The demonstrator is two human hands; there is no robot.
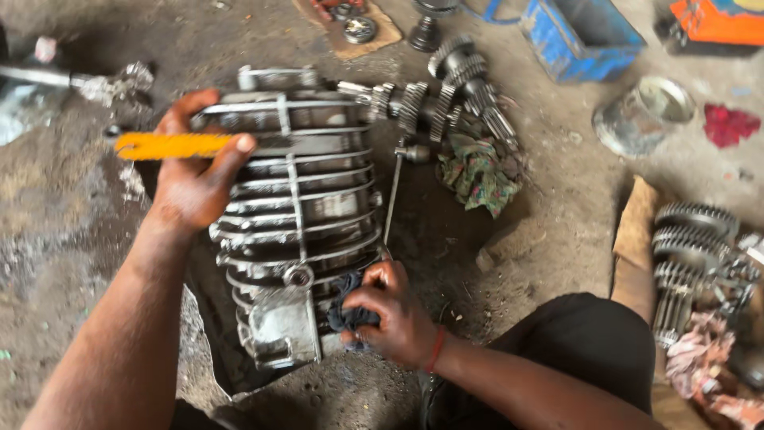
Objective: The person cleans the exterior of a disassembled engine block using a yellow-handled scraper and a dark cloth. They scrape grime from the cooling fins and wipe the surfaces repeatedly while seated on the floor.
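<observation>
A ribbed grey metal gearbox casing (pixel 318 207) lies on the dirt floor in the middle of the view. My left hand (pixel 195 171) rests on its upper left edge and grips a flat yellow-orange tool (pixel 163 146) that points left. My right hand (pixel 390 314) presses a dark crumpled rag (pixel 346 306) against the casing's lower right side. A gear shaft (pixel 434 99) with several toothed wheels sticks out from the casing's far right corner.
A patterned cloth (pixel 477 171) lies beside the gear shaft. A blue metal box (pixel 581 36) and a tin can (pixel 645 115) sit at the far right. More gear sets (pixel 700 255) rest on cardboard at the right. A thin rod (pixel 394 195) lies along the casing.
</observation>
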